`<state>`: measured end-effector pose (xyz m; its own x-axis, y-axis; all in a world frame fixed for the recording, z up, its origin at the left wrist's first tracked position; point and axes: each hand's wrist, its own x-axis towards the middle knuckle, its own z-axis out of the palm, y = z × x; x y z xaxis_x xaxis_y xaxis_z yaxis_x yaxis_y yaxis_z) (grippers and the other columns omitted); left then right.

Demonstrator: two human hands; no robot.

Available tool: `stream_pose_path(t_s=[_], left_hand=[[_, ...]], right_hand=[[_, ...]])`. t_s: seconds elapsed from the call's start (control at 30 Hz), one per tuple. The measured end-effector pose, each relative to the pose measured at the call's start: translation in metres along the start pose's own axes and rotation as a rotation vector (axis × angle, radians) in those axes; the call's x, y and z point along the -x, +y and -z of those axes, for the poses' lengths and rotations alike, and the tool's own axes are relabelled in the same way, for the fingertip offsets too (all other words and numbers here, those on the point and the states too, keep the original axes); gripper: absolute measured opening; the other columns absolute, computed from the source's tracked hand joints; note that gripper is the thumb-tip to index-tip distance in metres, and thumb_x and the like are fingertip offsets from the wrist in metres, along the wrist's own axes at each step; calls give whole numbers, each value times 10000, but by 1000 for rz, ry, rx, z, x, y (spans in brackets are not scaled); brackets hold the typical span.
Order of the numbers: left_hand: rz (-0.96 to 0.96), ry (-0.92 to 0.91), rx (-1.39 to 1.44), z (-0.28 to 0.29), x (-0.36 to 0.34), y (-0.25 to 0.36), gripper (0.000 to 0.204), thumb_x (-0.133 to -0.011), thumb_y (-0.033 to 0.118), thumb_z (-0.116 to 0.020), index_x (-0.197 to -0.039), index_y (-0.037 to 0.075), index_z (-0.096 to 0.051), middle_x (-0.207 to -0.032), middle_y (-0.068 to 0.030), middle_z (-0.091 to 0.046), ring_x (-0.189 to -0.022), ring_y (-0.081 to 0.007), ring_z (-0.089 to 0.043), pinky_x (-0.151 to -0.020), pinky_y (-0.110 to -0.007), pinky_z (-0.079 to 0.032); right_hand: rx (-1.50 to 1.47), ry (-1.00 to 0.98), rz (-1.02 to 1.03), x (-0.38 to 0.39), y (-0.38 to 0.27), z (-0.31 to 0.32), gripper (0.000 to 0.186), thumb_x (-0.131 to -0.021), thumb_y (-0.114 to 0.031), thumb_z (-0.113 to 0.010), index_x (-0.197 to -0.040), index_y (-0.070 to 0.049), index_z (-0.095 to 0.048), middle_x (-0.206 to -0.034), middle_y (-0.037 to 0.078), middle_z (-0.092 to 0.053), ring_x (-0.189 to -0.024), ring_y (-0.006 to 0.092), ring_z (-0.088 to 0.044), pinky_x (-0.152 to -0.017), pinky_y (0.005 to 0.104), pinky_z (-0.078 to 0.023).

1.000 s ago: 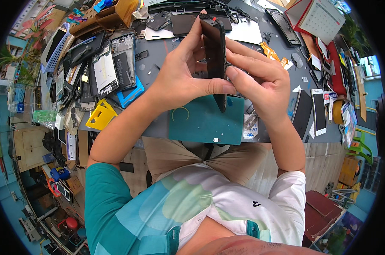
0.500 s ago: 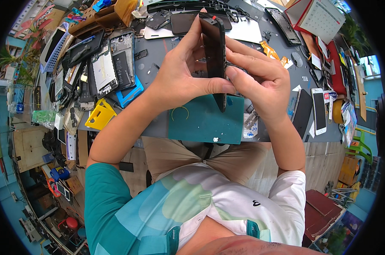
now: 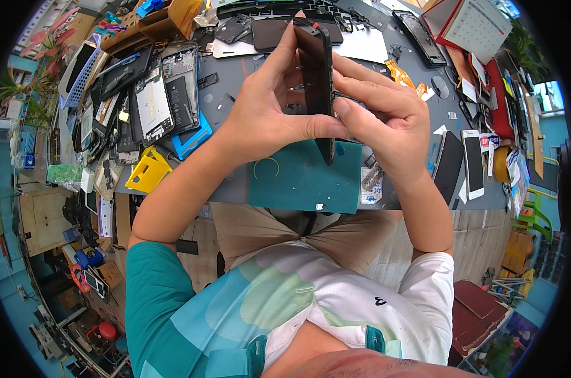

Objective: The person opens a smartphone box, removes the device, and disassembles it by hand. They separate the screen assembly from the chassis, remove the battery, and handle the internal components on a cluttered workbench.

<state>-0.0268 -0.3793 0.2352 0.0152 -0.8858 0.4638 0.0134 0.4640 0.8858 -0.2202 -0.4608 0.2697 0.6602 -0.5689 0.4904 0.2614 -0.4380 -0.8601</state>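
A dark smartphone [image 3: 317,82] is held nearly upright, edge-on, above the front of the desk. My left hand [image 3: 263,110] grips it from the left, its thumb across the lower part and its fingers reaching up to the top end. At the phone's right side, my right hand [image 3: 389,116] has its fingers closed against the edge. A thin dark thing shows between its thumb and fingers, too small to tell. Below the phone lies a green work mat [image 3: 304,183] with a yellow loop of wire [image 3: 266,168] and small white scraps.
Opened phones and loose phone parts [image 3: 166,101] crowd the left, beside a yellow plastic holder [image 3: 148,170]. A silver laptop [image 3: 364,44] lies at the back. On the right are a white phone [image 3: 472,164], a dark panel [image 3: 448,160] and a desk calendar [image 3: 471,28]. An orange flex cable [image 3: 399,74] lies behind my right hand.
Both hands and the phone have shifted very slightly to the left. The grip looks the same, and nothing else has moved.
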Motion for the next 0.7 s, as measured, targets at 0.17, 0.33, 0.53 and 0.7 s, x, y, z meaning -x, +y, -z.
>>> stream_pose_path(t_s=[0.17, 0.33, 0.53, 0.7], left_hand=[[-8, -20, -4, 2, 0, -2, 1233, -790, 153, -997, -1713, 20, -191, -1428, -106, -588, -1322, -252, -625, -1104, -455, -563], [-17, -3, -21, 2, 0, -2, 1262, -782, 153, -1001, -1723, 24, -169, -1426, -108, -597, -1307, -247, -635, -1096, -449, -567], [-19, 11, -83, 2, 0, 0, 1280, -771, 182, -1009, -1723, 19, -168, -1422, -115, -605, -1299, -249, -645, -1073, -453, -586], [-16, 6, -72, 2, 0, -1, 1295, -765, 193, -1013, -1728, 32, -162, -1431, -119, -600, -1300, -255, -651, -1072, -458, -588]], right_hand=[[-6, -11, 31, -1, 1, 1, 353, -888, -6, -748, -1227, 87, -777, -1394, 204, -728, -1197, 221, -740, -1059, 338, -572], [13, -8, 24, -1, 0, 1, 352, -878, -3, -751, -1217, 88, -781, -1387, 204, -732, -1183, 217, -745, -1055, 335, -574], [14, -5, 22, -1, 1, 2, 346, -874, -3, -751, -1207, 83, -787, -1380, 201, -737, -1176, 212, -748, -1047, 330, -579], [1, -12, 28, -2, 1, 1, 344, -876, 2, -752, -1209, 80, -787, -1379, 199, -737, -1181, 215, -747, -1045, 335, -582]])
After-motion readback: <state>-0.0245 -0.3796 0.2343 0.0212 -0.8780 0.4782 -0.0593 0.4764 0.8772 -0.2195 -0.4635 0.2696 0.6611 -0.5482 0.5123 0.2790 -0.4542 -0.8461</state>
